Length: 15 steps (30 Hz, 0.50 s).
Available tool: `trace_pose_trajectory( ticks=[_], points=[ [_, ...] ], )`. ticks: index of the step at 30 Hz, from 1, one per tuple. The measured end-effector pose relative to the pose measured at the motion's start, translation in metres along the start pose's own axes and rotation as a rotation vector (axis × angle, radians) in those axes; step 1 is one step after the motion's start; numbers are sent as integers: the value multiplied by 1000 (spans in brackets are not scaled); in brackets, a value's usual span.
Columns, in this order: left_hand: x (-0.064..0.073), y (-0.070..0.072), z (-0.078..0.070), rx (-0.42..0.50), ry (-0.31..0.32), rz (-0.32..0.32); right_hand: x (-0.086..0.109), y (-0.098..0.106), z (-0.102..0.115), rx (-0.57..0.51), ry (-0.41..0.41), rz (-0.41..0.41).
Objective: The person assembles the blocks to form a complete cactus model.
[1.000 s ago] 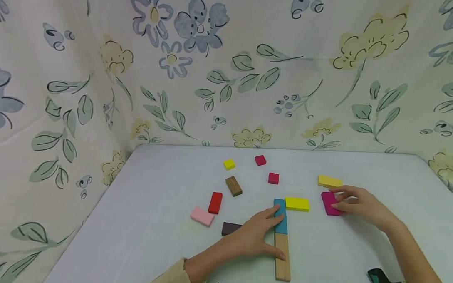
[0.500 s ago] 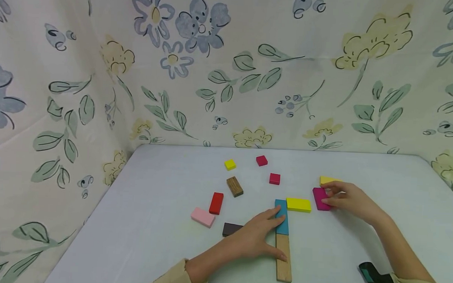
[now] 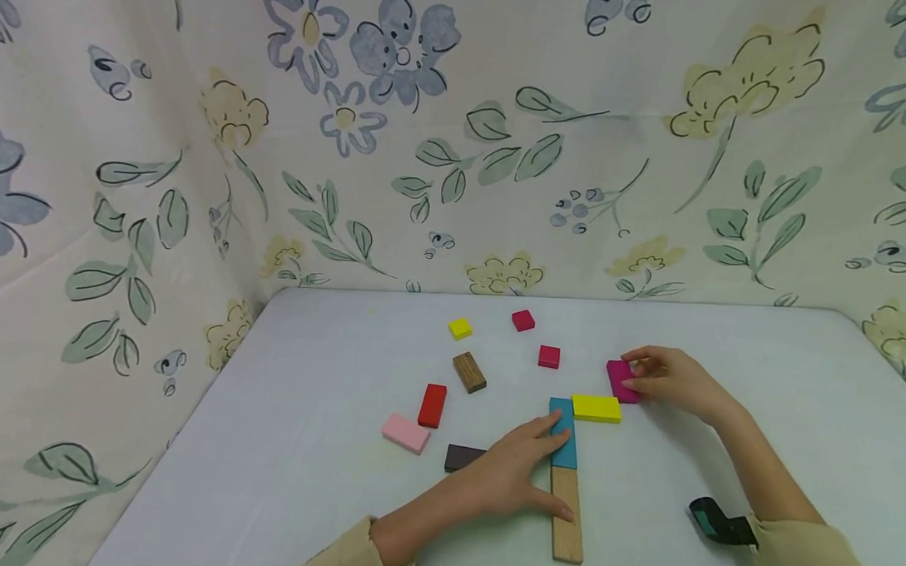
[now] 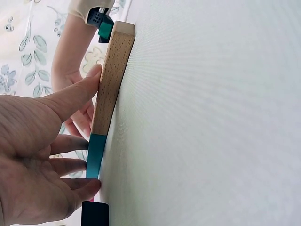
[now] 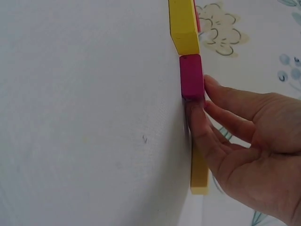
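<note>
A blue block (image 3: 563, 449) and a plain wooden block (image 3: 567, 533) lie end to end, with a yellow block (image 3: 597, 409) reaching right from the blue one's far end. My left hand (image 3: 500, 474) rests on this row with fingers spread: fingertips on the blue block, thumb on the wooden one. Between thumb and fingers, my right hand (image 3: 678, 381) pinches a magenta block (image 3: 619, 380) near the yellow block's right end. In the right wrist view a second yellow block (image 5: 199, 174) lies beyond the fingers; the hand hides it in the head view.
Left of the row lie a dark block (image 3: 463, 458), partly behind the left hand, a pink block (image 3: 405, 433), a red block (image 3: 432, 405) and a brown block (image 3: 469, 373). Farther back are small yellow (image 3: 460, 328) and red pieces (image 3: 549, 357). A floral curtain (image 3: 458, 150) borders the white table.
My right hand has moved the magenta block left and slightly away from me, from beside the far yellow block to near the row's yellow block. The left hand has stayed put.
</note>
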<state>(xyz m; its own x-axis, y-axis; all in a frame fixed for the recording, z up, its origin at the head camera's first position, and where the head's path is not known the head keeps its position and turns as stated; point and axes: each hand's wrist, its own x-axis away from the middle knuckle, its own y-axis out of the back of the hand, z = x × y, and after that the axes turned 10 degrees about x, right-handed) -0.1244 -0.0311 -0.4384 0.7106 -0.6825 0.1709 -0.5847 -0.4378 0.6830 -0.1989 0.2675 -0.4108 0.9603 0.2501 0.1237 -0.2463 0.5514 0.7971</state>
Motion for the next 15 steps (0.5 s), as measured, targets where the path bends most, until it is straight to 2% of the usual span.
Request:
trace_pose_trajectory(
  ticks=[5, 8, 11, 15],
  points=[
    [5, 7, -11, 21, 26, 18, -6, 1, 2, 2, -8, 5],
    [6, 9, -13, 34, 32, 24, -9, 2, 2, 3, -1, 5],
    [5, 7, -9, 34, 19, 14, -11, 2, 2, 4, -4, 9],
    [0, -2, 3, 13, -15, -2, -14, 1, 4, -3, -17, 5]
  ],
)
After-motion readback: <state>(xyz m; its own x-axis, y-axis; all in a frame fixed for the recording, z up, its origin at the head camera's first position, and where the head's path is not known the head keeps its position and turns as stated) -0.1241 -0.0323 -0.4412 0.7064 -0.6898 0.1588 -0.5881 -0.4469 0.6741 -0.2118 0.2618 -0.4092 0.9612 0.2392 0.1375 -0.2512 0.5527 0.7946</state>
